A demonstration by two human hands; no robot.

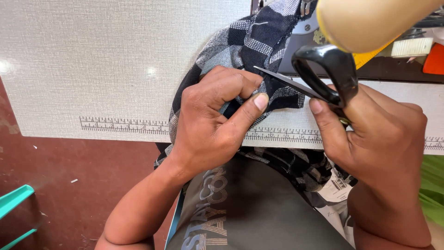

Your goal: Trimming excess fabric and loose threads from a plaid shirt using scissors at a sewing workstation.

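A black, grey and white checked cloth [259, 39] lies over the near edge of a pale textured table [92, 60] and hangs into my lap. My left hand [210, 125] pinches a fold of the cloth between thumb and fingers. My right hand [374, 139] grips black-handled scissors [323, 78]. Their blades point left, and the tips touch the cloth just above my left thumb.
A printed ruler strip [125, 126] runs along the table's near edge. A sewing machine's metal base [305, 28] and a cream rounded part [370, 21] sit at the top right. Reddish floor [69, 185] lies at the left, with a teal object [14, 203] at the lower left.
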